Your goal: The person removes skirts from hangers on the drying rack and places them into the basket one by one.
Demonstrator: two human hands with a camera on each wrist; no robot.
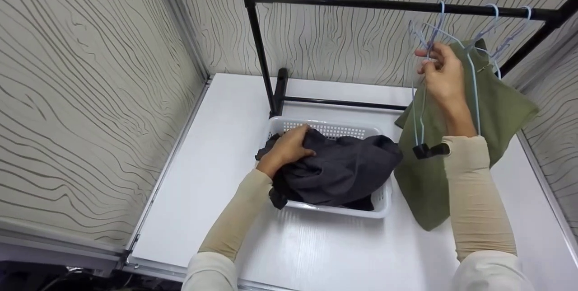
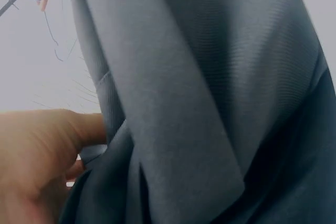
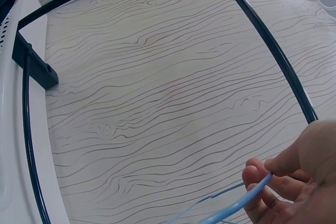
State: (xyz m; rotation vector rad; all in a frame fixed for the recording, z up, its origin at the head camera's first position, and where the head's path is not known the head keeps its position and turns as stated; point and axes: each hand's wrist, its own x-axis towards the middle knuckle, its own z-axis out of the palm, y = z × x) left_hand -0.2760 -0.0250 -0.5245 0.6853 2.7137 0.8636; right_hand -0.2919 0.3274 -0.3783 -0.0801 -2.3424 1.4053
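Note:
A dark grey garment (image 1: 338, 173) lies bunched in a white plastic basket (image 1: 316, 210). My left hand (image 1: 289, 146) grips its left part, thumb on the near side; in the left wrist view the cloth (image 2: 157, 103) fills most of the picture and hides some fingers. Up at the rack, my right hand (image 1: 445, 74) pinches a light blue wire hanger (image 3: 233, 209) between thumb and fingers, just below the rail. Behind that forearm hangs an olive green garment (image 1: 424, 187), partly covered by the arm and the hanger wires.
A black clothes rack (image 1: 343, 2) spans the back of the white table (image 1: 203, 160). More blue hanger hooks (image 1: 496, 13) sit on its right end. The basket stands before its lower bar (image 1: 347, 103). Patterned panels (image 1: 90, 78) enclose the left, back and right sides.

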